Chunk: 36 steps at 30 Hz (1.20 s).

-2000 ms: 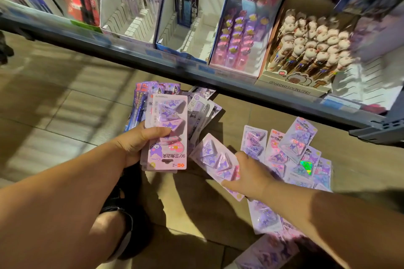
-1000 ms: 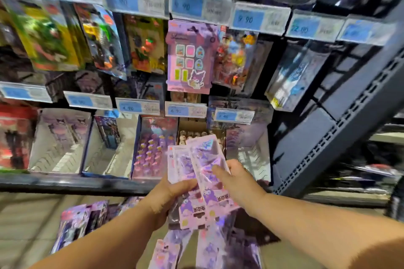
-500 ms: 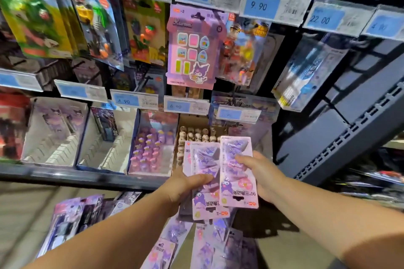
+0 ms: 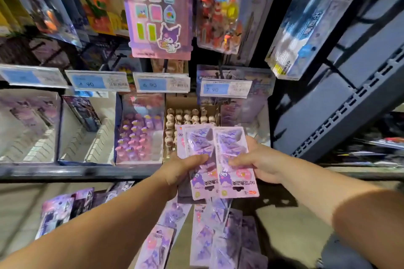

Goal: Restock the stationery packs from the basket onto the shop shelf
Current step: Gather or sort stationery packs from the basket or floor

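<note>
My left hand (image 4: 182,169) grips a small stack of pink-and-purple stationery packs (image 4: 197,144), held upside down in front of the lower shelf. My right hand (image 4: 261,165) holds one more pack of the same kind (image 4: 232,148) right beside the stack, their edges touching. More of these packs (image 4: 209,236) lie spread on the floor below my hands. Behind the packs, pegs under price tags (image 4: 225,88) carry hanging purple packs. No basket is in view.
The bottom shelf (image 4: 76,171) holds open display boxes: two nearly empty white ones (image 4: 87,137), one with purple items (image 4: 140,135) and one with character pens (image 4: 188,118). Carded toys (image 4: 157,11) hang above. A grey upright (image 4: 341,102) stands at the right. Other packs (image 4: 65,207) lie on the left floor.
My view and both hands have risen from the floor pile to the shelf front. The right hand's pack has come alongside the left hand's stack.
</note>
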Each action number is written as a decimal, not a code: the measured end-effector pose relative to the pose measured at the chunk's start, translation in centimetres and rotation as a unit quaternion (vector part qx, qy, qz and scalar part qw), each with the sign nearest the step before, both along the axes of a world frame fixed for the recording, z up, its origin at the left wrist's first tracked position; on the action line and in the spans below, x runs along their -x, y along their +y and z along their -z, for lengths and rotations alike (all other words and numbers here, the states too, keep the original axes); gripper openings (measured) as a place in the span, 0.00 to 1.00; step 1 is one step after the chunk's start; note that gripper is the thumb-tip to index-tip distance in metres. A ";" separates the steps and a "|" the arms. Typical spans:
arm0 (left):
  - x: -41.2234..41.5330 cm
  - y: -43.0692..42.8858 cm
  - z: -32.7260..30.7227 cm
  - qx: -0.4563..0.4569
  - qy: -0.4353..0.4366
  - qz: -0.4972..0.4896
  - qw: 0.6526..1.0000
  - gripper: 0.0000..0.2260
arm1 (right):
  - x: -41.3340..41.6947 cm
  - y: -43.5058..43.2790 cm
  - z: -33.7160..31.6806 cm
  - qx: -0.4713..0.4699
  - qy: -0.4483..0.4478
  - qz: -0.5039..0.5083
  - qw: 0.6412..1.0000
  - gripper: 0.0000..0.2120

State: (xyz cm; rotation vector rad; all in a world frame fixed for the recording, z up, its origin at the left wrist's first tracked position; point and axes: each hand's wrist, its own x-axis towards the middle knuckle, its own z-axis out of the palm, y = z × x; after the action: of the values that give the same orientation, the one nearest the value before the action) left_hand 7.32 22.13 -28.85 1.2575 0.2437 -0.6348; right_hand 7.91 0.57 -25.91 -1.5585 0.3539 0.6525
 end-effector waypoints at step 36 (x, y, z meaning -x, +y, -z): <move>-1.0 2.7 0.1 0.015 -0.012 -0.013 1.000 0.06 | -3.8 -5.8 -2.5 0.260 -0.162 0.114 0.945 0.03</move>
State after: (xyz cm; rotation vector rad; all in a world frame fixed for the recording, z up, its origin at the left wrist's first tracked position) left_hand 8.31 24.86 -28.96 1.2307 0.2309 -0.5987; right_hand 11.67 -5.28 -23.41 -2.0528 0.4717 0.1104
